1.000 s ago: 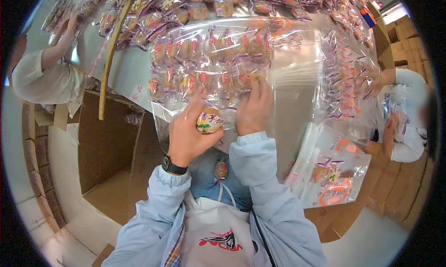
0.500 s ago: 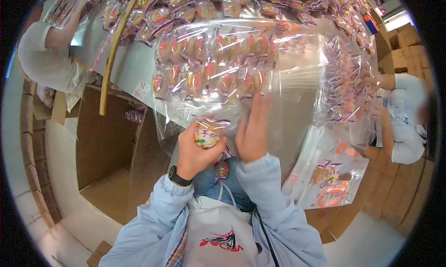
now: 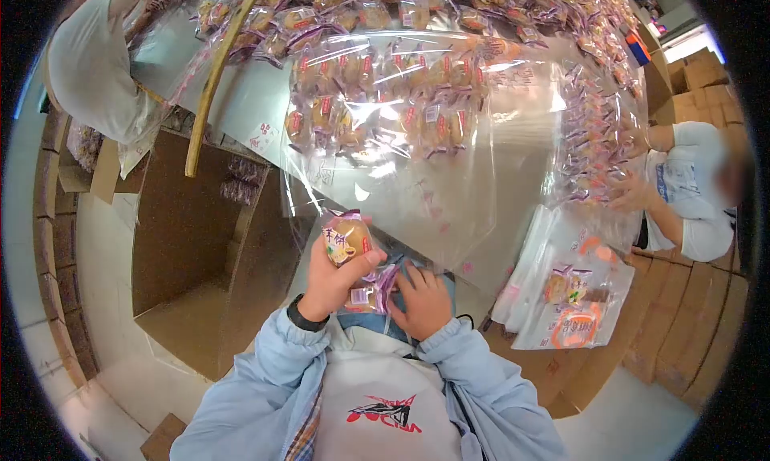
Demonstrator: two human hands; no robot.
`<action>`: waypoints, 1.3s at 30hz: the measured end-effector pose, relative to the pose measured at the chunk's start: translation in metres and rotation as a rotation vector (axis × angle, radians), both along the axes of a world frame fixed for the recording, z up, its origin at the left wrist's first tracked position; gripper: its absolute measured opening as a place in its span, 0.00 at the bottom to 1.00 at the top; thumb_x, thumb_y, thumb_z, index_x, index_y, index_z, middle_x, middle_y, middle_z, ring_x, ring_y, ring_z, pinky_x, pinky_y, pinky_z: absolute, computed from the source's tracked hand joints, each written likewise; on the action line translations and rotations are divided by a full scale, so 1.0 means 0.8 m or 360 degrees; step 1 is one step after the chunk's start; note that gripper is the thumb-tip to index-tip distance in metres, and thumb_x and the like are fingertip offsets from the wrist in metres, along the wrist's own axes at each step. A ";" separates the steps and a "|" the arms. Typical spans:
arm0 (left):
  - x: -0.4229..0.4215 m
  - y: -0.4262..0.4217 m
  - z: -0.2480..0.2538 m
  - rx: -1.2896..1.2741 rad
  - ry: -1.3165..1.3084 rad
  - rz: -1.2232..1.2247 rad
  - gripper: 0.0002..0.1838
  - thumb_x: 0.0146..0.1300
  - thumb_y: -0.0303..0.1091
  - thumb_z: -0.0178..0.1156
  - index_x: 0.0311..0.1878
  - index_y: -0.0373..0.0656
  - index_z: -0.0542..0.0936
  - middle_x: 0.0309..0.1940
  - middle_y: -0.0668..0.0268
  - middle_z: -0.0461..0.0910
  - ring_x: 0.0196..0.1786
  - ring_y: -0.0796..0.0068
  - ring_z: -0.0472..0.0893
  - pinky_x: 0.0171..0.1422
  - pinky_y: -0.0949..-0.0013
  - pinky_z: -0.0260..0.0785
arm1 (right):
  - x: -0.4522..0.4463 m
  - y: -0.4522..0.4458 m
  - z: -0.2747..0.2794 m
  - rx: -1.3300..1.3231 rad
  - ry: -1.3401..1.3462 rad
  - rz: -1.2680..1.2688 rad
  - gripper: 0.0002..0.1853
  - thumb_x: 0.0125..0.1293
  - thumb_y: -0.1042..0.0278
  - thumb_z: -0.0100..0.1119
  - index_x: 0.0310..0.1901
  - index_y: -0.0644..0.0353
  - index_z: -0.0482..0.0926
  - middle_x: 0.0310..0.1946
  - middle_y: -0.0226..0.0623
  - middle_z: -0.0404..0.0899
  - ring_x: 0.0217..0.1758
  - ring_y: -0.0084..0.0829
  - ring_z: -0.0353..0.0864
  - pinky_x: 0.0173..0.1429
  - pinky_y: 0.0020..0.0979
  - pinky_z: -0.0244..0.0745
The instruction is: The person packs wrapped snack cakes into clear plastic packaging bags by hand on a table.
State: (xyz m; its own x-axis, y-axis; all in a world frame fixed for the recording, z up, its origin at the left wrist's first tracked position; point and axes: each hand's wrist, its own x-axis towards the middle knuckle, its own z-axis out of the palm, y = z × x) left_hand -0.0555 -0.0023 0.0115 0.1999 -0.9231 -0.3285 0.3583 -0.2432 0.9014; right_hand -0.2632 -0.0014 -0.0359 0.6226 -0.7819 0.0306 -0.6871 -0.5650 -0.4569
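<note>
My left hand [image 3: 327, 281], with a dark band at the wrist, grips a wrapped pastry [image 3: 346, 240] in a clear and purple packet, held upright near my lap. Just below it is a second wrapped pastry [image 3: 361, 297], its barcode showing. My right hand [image 3: 423, 302] is closed at that packet's purple crimped end; the fingertips are partly hidden. Beyond my hands, a large clear plastic bag [image 3: 353, 184] lies on the metal table, with wrapped pastries [image 3: 437, 124] in two rows inside. The bag's near edge hangs toward me.
Many wrapped pastries [image 3: 377, 16] are heaped at the back. A wooden stick [image 3: 212, 92] crosses the table's left side. Open cardboard boxes [image 3: 184, 236] stand at left. Flat printed bags [image 3: 521, 289] lie at right, beside a co-worker [image 3: 682, 188]. Another person [image 3: 96, 68] works at far left.
My right hand has come down from the bag's near edge to the lower packet. The pastry in my left hand has turned to show another side. The right co-worker's hands have moved.
</note>
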 end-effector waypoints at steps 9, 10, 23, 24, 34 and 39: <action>0.013 0.094 0.011 0.0007 0.0584 -0.0336 0.39 0.60 0.33 0.74 0.71 0.35 0.67 0.44 0.53 0.88 0.43 0.73 0.87 0.50 0.69 0.79 | -0.029 -0.003 0.053 0.0723 -0.0659 -0.0102 0.32 0.54 0.78 0.73 0.63 0.59 0.77 0.53 0.43 0.81 0.59 0.42 0.83 0.58 0.38 0.81; 0.008 0.106 0.010 0.0034 0.0593 -0.0430 0.39 0.60 0.33 0.74 0.71 0.36 0.66 0.44 0.53 0.88 0.45 0.72 0.87 0.52 0.68 0.79 | -0.035 -0.006 0.058 0.0807 -0.0883 -0.0200 0.31 0.54 0.79 0.72 0.63 0.59 0.78 0.54 0.43 0.81 0.59 0.41 0.83 0.58 0.37 0.80; -0.052 0.163 0.023 -0.0042 -0.0177 -0.1422 0.30 0.62 0.40 0.79 0.62 0.39 0.76 0.46 0.66 0.87 0.50 0.75 0.85 0.58 0.67 0.77 | -0.001 -0.049 0.053 -0.0831 -0.0304 -0.0267 0.23 0.51 0.76 0.71 0.51 0.51 0.90 0.58 0.35 0.84 0.46 0.37 0.80 0.52 0.39 0.74; -0.052 0.162 0.025 -0.0035 -0.0155 -0.1427 0.29 0.62 0.39 0.78 0.61 0.39 0.76 0.46 0.66 0.87 0.49 0.76 0.85 0.56 0.68 0.77 | 0.001 -0.058 0.055 -0.0842 -0.0256 -0.0256 0.24 0.50 0.77 0.72 0.52 0.51 0.89 0.57 0.34 0.84 0.46 0.37 0.79 0.53 0.39 0.73; -0.058 0.130 0.008 0.0269 0.0292 -0.0582 0.22 0.61 0.33 0.79 0.52 0.39 0.78 0.40 0.71 0.84 0.40 0.81 0.82 0.45 0.71 0.77 | -0.020 -0.113 0.044 -0.1063 0.0131 -0.0415 0.20 0.56 0.66 0.72 0.53 0.44 0.91 0.35 0.25 0.75 0.39 0.32 0.72 0.50 0.38 0.64; -0.036 0.060 0.030 -0.0182 -0.0758 -0.0669 0.30 0.56 0.43 0.82 0.55 0.39 0.77 0.39 0.60 0.86 0.40 0.64 0.87 0.45 0.62 0.79 | -0.016 -0.138 0.038 -0.1264 0.0050 -0.0589 0.16 0.50 0.70 0.75 0.43 0.46 0.90 0.38 0.33 0.73 0.45 0.38 0.70 0.52 0.40 0.64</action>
